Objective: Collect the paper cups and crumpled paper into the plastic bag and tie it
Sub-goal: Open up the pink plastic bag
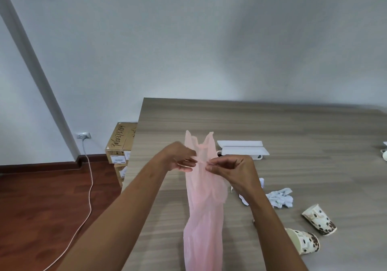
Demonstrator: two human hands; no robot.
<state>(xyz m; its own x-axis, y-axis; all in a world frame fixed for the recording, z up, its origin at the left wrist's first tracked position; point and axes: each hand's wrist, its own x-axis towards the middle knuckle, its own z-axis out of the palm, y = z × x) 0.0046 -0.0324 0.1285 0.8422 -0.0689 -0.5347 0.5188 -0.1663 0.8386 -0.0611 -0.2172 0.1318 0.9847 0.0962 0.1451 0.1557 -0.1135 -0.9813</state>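
Pink plastic bag (202, 197) held up over the wood-grain worktop (272, 124).
Head view: left hand (180, 157) and right hand (232, 172) each pinch the bag's top below its two handles, close together. Crumpled paper (279, 197) and two paper cups (319, 222) (303, 243) lie on their sides at right, near a white tray (243, 150).

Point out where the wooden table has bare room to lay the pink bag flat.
Bare wood lies behind the white rectangular tray, toward the wall, and left of the pink plastic bag. Crowded: the right front, with crumpled white paper and two patterned paper cups.
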